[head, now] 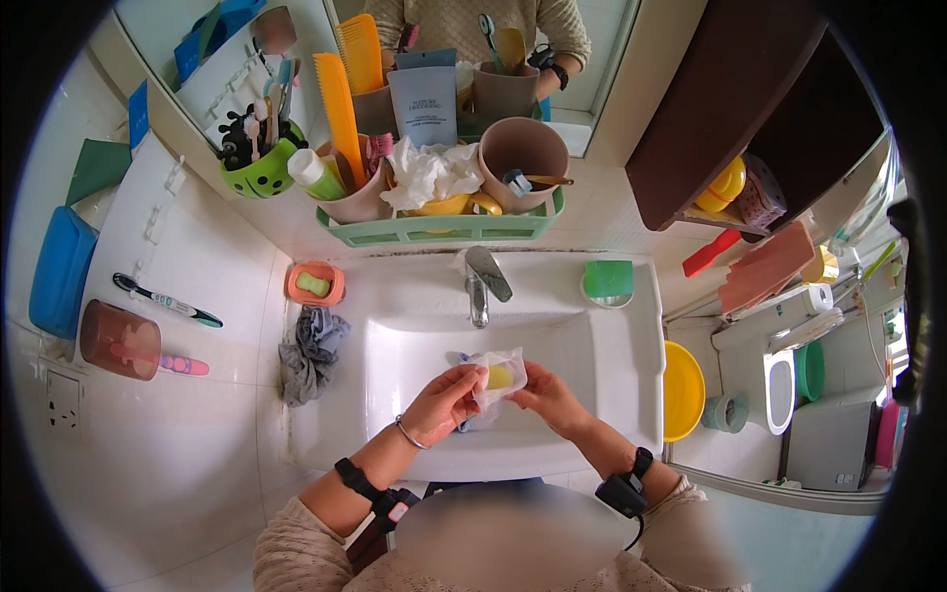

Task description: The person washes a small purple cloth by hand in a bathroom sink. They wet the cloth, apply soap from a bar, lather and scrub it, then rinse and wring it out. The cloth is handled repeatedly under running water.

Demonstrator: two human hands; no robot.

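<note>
Over the basin of a white ceramic sink (558,370), both my hands hold a translucent mesh pouch (509,362) with a yellow piece, seemingly a soap bar (499,377), inside it. My left hand (444,403) pinches the pouch's left edge between thumb and fingers. At its right edge, the fingers of my right hand (551,399) grip the mesh. Bluish cloth (464,426) shows in the basin under the pouch, mostly hidden by my hands. Behind them stands the chrome faucet (479,303), with no water seen running.
A crumpled grey cloth (314,355) lies on the sink's left ledge, below an orange soap dish (317,284). On the right ledge sits a green box (608,280) in a white dish. A green caddy (444,229) holds cups and tissue under the mirror. A yellow basin (682,392) is at right.
</note>
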